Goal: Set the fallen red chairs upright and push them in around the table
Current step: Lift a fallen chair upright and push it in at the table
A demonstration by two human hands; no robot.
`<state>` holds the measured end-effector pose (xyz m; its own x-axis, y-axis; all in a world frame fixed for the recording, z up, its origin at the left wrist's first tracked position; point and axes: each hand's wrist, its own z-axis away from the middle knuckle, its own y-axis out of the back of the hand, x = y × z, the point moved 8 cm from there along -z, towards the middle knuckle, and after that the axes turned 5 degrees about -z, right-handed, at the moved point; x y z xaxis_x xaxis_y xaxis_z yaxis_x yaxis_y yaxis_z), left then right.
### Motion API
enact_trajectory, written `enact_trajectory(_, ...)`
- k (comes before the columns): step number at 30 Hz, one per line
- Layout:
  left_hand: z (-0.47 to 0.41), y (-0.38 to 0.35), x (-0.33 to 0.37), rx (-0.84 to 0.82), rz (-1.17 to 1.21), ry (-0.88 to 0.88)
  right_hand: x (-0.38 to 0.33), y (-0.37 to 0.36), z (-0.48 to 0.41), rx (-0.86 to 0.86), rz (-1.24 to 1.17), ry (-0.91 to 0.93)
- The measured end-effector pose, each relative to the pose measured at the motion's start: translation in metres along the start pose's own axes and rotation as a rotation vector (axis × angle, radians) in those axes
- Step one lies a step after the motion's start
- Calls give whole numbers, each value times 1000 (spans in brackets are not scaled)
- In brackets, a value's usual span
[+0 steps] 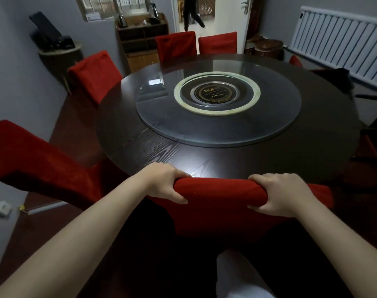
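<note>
Both hands grip the top rail of a red-covered chair (219,203) standing upright at the near edge of the round dark wooden table (153,147). The left hand (166,183) curls round the rail's left end, thumb underneath; the right hand (280,194) curls round its right end. The chair back sits between them, just against the table edge. Four more red chairs stand round the table's left and far edges, and a glass turntable (269,117) lies at its centre.
</note>
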<state>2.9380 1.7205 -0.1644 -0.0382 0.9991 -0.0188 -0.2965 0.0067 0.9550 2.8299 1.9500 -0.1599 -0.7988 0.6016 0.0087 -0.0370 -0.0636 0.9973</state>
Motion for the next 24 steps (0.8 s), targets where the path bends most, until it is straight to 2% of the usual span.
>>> enact_trajectory(10, 19, -24, -23, -28, -50, 26, -37, -28, 3, 106, -2, 39)
enact_trajectory(19, 24, -43, 18, 12, 19, 65, -11, -44, 26, 140, 7, 128)
enact_trajectory(24, 21, -37, 20, 134, 33, 130, 3, -42, 15, 153, 41, 199)
